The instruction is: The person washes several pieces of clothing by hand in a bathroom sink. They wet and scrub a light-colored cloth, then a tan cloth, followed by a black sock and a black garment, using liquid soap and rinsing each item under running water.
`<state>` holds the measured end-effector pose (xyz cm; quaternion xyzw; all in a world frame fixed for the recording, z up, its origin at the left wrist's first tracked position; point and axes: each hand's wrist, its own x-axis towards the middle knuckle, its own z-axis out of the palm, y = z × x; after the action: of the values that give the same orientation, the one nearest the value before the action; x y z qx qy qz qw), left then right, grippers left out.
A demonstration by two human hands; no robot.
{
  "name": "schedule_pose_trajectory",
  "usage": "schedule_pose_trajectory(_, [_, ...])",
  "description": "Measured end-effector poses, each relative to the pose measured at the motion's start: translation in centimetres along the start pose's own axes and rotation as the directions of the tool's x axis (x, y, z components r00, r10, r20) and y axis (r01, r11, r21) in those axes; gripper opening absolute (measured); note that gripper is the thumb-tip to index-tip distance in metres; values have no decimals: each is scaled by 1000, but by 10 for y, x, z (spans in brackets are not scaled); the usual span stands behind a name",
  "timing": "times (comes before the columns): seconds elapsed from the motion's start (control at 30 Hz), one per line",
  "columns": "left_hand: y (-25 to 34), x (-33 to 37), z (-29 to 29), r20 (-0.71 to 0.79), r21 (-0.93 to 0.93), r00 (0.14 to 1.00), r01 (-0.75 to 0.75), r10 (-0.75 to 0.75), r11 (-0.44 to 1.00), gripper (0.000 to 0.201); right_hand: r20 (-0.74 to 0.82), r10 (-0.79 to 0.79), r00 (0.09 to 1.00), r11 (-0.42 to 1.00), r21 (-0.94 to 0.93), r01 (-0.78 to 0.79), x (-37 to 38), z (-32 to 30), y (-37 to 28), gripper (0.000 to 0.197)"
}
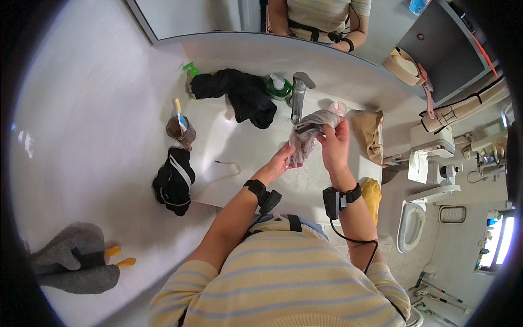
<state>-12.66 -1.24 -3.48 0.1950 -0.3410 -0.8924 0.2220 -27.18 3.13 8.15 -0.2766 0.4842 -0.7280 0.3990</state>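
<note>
Both my hands hold a crumpled, wet-looking light grey cloth with a darker patch, over the white washbasin. My left hand is closed on its lower left edge. On the upper right side, my right hand pinches it between thumb and fingers. Just beyond the cloth stands the metal tap. Whether water runs from it I cannot tell. What kind of cloth it is does not show, since it is bunched up.
A black garment drapes over the basin's back left rim, beside a green bottle. Left are a brown toothbrush cup and a black cloth bundle. A tan bag and yellow cloth lie right. A mirror rises behind.
</note>
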Motion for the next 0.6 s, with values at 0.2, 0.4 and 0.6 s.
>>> schedule_pose_trajectory(0.2, [19, -16, 29, 53, -532, 992, 124, -113, 838, 69, 651, -202, 732, 512, -567, 646, -36, -22, 30, 41])
schedule_pose_trajectory(0.4, [11, -28, 14, -197, -168, 972, 92, -125, 982, 38, 837, -62, 544, 102, -537, 837, -75, -71, 35, 67])
schedule_pose_trajectory(0.6, [27, -28, 23, -114, 365, 966, 259, -233, 894, 42, 846, -175, 504, 129, -488, 863, -49, -75, 64, 77])
